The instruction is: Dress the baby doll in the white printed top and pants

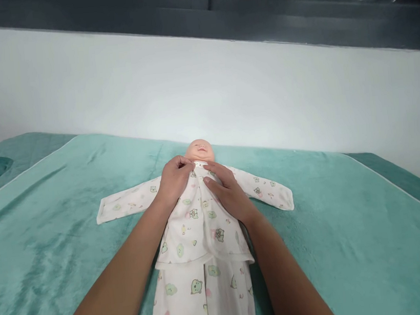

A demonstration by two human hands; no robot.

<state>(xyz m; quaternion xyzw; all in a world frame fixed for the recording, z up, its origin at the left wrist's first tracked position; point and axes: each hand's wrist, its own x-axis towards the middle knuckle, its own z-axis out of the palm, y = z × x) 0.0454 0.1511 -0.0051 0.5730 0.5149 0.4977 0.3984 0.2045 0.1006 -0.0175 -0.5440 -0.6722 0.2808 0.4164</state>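
Note:
A baby doll (199, 151) lies on its back, its head toward the wall. It wears a white long-sleeved baby shirt (183, 228) printed with green and pink animals, and its sleeves spread out to both sides. Matching trousers (181, 297) stick out below the hem. At the collar, the fingertips of my left hand (177, 180) are pinched on the shirt's edge. My right hand (228, 189) rests on the shirt's chest just right of the collar, thumb and forefinger apart. The doll's hands are not visible.
A teal plush sheet (348, 224) with some wrinkles covers the surface under the doll. Behind the doll's head rises a white wall (204, 89). Above it runs a dark window frame (145, 11) with metal bars beyond.

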